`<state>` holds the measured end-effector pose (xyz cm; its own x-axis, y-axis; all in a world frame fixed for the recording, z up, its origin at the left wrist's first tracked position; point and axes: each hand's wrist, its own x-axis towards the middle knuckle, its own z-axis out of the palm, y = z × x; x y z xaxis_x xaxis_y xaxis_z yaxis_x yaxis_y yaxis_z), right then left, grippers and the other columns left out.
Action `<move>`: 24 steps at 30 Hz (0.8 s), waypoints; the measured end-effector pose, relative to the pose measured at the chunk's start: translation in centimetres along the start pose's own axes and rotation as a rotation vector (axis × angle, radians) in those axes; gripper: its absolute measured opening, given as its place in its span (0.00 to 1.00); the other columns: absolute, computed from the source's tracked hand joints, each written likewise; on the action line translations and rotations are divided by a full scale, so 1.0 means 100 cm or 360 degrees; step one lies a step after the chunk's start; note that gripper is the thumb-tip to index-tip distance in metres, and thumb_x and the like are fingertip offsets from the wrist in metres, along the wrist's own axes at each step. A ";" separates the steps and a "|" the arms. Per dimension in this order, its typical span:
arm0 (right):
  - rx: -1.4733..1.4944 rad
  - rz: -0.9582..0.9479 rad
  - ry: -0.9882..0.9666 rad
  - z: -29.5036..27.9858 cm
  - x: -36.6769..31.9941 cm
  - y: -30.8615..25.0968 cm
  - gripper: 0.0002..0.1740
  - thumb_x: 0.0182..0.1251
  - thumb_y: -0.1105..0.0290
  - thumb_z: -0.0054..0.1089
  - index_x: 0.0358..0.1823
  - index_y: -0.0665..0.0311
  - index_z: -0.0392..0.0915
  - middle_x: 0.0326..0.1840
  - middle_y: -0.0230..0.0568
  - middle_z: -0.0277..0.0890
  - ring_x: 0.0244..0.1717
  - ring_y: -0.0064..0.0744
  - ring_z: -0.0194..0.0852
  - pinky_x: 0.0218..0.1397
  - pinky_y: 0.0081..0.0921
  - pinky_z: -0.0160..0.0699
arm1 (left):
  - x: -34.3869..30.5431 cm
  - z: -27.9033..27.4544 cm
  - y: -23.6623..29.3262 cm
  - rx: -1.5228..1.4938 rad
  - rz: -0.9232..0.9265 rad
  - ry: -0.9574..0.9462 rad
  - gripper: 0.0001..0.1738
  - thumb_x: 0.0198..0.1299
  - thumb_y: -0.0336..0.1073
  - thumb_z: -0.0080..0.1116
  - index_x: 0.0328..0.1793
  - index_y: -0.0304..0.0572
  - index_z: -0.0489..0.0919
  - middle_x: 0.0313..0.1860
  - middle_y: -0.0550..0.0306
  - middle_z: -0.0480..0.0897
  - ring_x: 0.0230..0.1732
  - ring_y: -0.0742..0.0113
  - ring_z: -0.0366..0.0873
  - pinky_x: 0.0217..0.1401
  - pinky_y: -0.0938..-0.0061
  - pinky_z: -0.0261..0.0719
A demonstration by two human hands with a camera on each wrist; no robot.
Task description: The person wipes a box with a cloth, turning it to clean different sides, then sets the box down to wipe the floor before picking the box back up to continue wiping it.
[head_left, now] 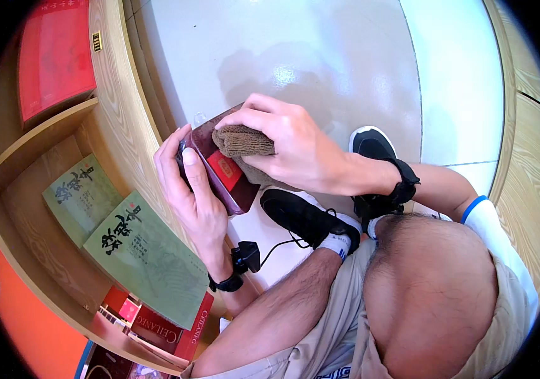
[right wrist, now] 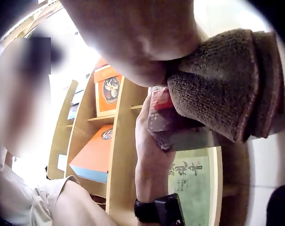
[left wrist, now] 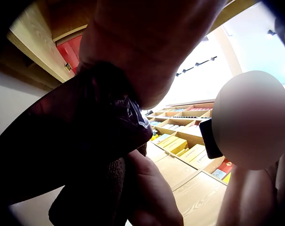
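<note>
Brown towelling cloth [head_left: 244, 140], folded into a pad, is gripped in the curled fingers of the right hand [head_left: 304, 148] in the head view, lying over a maroon box [head_left: 240, 194] with a red label [head_left: 224, 169]. The left hand [head_left: 188, 186] holds that box by one end, thumb on the near side, above the tiled floor [head_left: 345, 50] and beside the wooden shelf [head_left: 42, 120]. For what looks like wiping, a flat pad, light strokes past the label's edges and a firm grip on the box would serve best. From the left wrist, the box sinks into shadow; only its glossy, wrinkled corner shows clearly, and the left fingertips are hidden. From the right wrist, cloth covers part of the box, the right fingertips are out of sight, and contact pressure cannot be judged.
</note>
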<state>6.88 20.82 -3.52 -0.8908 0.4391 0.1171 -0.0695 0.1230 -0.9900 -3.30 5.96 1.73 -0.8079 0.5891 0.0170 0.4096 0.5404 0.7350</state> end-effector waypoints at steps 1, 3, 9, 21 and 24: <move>0.0000 -0.0001 0.0001 -0.001 -0.001 -0.001 0.26 0.59 0.84 0.71 0.61 0.65 0.84 0.52 0.50 0.83 0.52 0.53 0.87 0.59 0.39 0.88 | 0.000 0.000 0.000 0.0000 0.0001 0.0000 0.20 0.86 0.40 0.46 0.68 0.33 0.80 0.63 0.45 0.80 0.66 0.53 0.77 0.75 0.59 0.71; 0.0065 -0.0009 -0.0025 -0.003 -0.002 -0.004 0.26 0.59 0.83 0.72 0.61 0.64 0.84 0.52 0.49 0.83 0.52 0.51 0.87 0.58 0.38 0.88 | 0.000 0.000 0.000 0.0016 0.0011 0.0004 0.20 0.86 0.40 0.46 0.68 0.33 0.80 0.63 0.45 0.80 0.66 0.53 0.77 0.74 0.59 0.71; 0.0065 -0.0096 -0.0026 -0.002 -0.005 -0.009 0.27 0.59 0.80 0.76 0.62 0.63 0.84 0.53 0.46 0.81 0.51 0.48 0.87 0.56 0.38 0.87 | 0.000 0.001 -0.002 -0.0011 0.0014 0.0015 0.20 0.85 0.40 0.47 0.68 0.32 0.80 0.62 0.45 0.80 0.65 0.54 0.77 0.74 0.60 0.72; -0.0002 -0.0233 -0.0176 -0.003 -0.016 -0.014 0.30 0.55 0.78 0.78 0.63 0.61 0.83 0.54 0.44 0.78 0.49 0.48 0.87 0.53 0.39 0.90 | 0.001 0.000 0.000 0.0015 0.0022 0.0014 0.21 0.86 0.41 0.47 0.67 0.32 0.80 0.61 0.47 0.80 0.64 0.56 0.78 0.72 0.61 0.73; 0.0025 -0.0378 -0.0176 -0.004 -0.017 -0.013 0.29 0.54 0.79 0.76 0.61 0.64 0.83 0.53 0.45 0.77 0.46 0.50 0.87 0.50 0.40 0.91 | 0.001 0.000 0.002 -0.0017 0.0000 0.0011 0.20 0.86 0.41 0.46 0.68 0.32 0.80 0.61 0.47 0.80 0.64 0.57 0.77 0.71 0.62 0.73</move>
<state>8.61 20.26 -2.44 -0.8922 0.2997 0.3378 -0.2888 0.1965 -0.9370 -3.30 6.10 1.86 -0.8108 0.5850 0.0214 0.4050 0.5341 0.7421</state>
